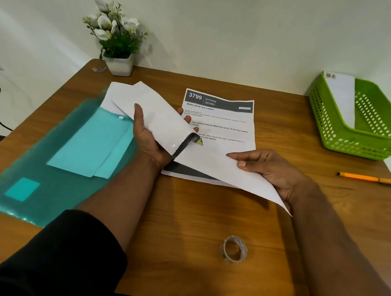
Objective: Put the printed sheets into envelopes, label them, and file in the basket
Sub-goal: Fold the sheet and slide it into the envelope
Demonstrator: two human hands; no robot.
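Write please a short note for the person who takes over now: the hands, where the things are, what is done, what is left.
Left hand grips the white envelope; right hand holds a folded sheet at its mouth.
Another printed sheet lies flat on the table.
Green basket already holds one filed envelope.
Pen and tape roll lie untouched.
Left: push the sheet in, label, file; repeat with the sheet on the table.

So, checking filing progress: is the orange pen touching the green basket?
Apart. The head view shows bare tabletop between the orange pen and the green basket.
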